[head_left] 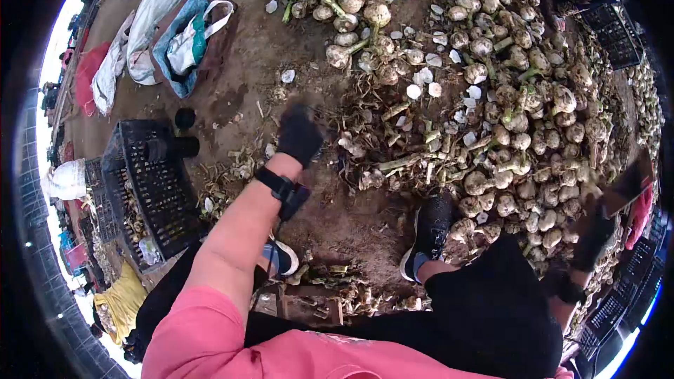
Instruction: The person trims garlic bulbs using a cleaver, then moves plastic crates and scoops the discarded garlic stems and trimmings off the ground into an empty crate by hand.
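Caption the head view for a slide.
Black-gloved left hand and black-gloved right hand flank soil-dusted round whitish garlic bulbs on brown earth.

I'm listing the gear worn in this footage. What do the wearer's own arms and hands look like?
The left hand wears a black glove; on that wrist is a black strap with a boxy dark device. The left sleeve is short and pink. The right hand, blurred, shows a dark glove, with a black band at the wrist.

White sacks [161, 10] lie beside a blue-rimmed bag [185, 87]; lower left is probably yellow cloth [121, 303].
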{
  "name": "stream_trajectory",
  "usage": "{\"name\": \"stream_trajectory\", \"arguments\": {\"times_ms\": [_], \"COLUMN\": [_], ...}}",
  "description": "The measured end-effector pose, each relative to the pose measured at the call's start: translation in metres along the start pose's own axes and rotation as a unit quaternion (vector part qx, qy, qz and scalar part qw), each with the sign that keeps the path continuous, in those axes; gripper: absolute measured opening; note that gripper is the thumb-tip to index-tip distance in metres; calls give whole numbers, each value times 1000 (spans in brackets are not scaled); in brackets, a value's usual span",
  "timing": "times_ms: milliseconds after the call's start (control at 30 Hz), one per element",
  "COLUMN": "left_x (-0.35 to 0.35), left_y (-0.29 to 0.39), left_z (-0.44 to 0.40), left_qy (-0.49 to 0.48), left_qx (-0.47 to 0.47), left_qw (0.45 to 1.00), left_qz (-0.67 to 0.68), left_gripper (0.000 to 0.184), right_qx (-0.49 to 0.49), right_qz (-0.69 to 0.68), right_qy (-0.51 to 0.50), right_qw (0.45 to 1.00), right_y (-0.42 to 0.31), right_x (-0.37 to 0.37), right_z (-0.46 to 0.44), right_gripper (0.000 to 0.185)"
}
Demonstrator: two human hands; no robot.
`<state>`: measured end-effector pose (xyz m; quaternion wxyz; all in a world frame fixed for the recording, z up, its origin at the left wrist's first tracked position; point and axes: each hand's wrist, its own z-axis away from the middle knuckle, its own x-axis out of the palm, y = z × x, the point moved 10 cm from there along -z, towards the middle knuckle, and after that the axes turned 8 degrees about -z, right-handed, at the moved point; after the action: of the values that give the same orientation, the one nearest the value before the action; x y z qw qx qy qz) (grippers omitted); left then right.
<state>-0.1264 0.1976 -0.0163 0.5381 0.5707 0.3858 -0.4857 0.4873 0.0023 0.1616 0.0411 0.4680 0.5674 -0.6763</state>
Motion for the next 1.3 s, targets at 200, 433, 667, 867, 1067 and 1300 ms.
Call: {"name": "stream_trajectory", "arguments": {"times_ms": [200, 433, 667, 867, 1067, 1300], "left_x": [19, 33, -41, -16, -8, 80], "left_y": [-121, 29, 206, 210, 221, 209], "left_z": [-41, 11, 58, 60, 61, 93], "left_qy": [-147, -321, -317, -179, -301, -350], "left_qx": [-126, -166, 60, 110, 64, 49], "left_qw": [966, 727, 757, 811, 652, 638], "left_qz": [-174, 584, 568, 547, 693, 684], "left_gripper": [52, 37, 40, 40, 38, 41], "right_qx": [-142, -41, 227, 106, 3, -291], "right_qz": [274, -75, -481, -421, -253, -46], "right_qy": [110, -214, -446, -390, -398, -361], "right_qw": [945, 973, 720, 812, 882, 885], "right_y": [57, -131, -159, -159, -157, -187], "right_x": [-92, 175, 279, 270, 238, 214], "right_z": [-28, 41, 108, 105, 89, 106], "right_gripper": [36, 23, 48, 24, 23, 34]}}
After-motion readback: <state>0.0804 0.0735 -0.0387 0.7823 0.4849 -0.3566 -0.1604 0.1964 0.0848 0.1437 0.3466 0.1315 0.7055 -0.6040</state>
